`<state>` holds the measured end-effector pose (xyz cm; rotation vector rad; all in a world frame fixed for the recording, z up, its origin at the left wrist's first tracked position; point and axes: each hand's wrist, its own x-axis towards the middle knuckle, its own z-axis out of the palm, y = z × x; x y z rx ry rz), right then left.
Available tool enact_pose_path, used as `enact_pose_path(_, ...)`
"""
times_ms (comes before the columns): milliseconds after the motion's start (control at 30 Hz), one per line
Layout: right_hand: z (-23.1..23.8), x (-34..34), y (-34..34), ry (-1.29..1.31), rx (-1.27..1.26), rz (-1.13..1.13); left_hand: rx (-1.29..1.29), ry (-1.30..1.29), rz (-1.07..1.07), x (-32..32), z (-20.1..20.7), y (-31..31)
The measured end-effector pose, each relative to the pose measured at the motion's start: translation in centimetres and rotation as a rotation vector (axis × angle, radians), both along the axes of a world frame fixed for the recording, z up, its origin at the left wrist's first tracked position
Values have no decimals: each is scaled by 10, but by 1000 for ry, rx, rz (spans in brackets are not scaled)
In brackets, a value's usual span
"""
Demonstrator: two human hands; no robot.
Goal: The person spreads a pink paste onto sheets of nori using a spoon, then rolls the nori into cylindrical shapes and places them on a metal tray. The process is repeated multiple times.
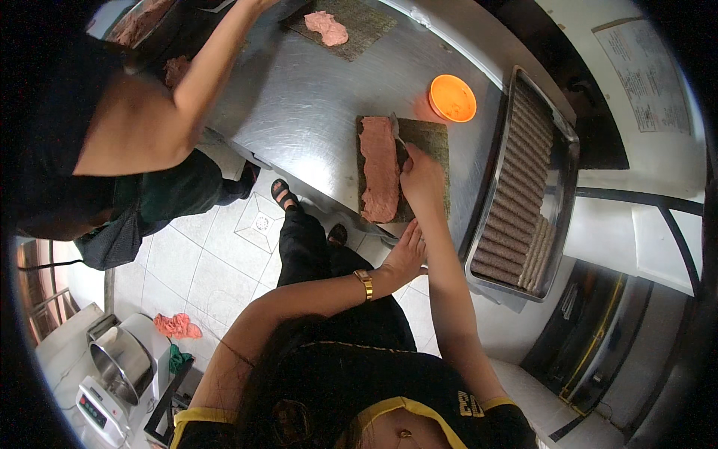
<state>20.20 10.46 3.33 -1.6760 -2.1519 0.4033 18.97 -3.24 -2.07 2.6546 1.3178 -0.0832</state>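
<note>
On the steel table lies a dark green, nori-like sheet point(425, 142), with a long strip of pink paste point(380, 168) spread along its left part. My right hand point(420, 179) is over the sheet, closed on a thin metal utensil point(396, 129). The utensil's tip touches or sits just beside the strip's right edge; whether it is a spoon or a knife I cannot tell. Below it, my left hand point(404, 257) rests at the table's near edge by the sheet's lower end, fingers stretched out and holding nothing. A gold watch point(363, 284) circles my left wrist.
An orange bowl point(452, 98) stands beyond the sheet. To the right, a metal tray point(479, 224) holds several rows of brownish rolls point(516, 179). A co-worker's arm point(202, 82) reaches over the table at left, near another sheet point(366, 36) with pink paste. A mixer bowl point(123, 363) is at lower left.
</note>
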Motion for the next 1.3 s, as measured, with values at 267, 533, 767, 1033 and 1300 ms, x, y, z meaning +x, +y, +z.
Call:
enact_pose_path(267, 2, -15, -7, -316, 45, -16, 163, -23, -1, 0, -14, 6)
enact_pose_path(533, -4, -51, -25, -467, 204, 84, 222, 10, 122, 0, -12, 9)
enact_pose_path(767, 16, -23, -33, -74, 39, 1, 157, 23, 60, -8, 10, 10)
enact_pose_path(1033, 12, -17, -43, -299, -106, -24, 178, -92, 103, -11, 12, 8)
enact_pose_path(1300, 23, 2, -53, 26, -25, 48, 146, 43, 2, -2, -18, 2)
